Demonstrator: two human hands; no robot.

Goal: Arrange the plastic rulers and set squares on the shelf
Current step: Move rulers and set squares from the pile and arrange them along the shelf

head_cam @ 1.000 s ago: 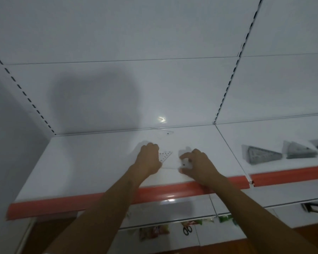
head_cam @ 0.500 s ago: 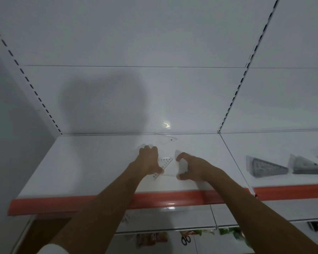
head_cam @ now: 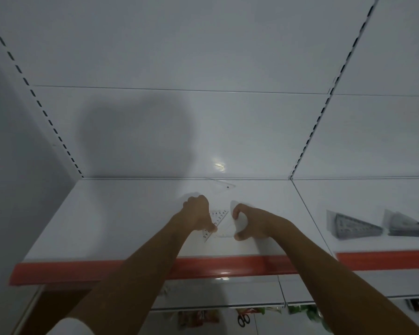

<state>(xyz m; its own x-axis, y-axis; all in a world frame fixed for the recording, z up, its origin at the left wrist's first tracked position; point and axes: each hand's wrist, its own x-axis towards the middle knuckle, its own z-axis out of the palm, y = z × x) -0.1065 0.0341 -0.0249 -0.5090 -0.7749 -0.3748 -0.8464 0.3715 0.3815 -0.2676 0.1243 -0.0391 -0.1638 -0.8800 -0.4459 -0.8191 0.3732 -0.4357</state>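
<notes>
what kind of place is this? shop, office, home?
Most likely a small shop. White gondola shelving with slotted uprights and a red price-strip edge, bagged set squares laid out in a row, and packaged goods and scissors on the shelf below.

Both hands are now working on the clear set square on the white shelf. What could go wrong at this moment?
The clear set square is hard to see against the white shelf, so the left hand or right hand may misalign it. Another clear set square behind could be knocked unnoticed.
</notes>
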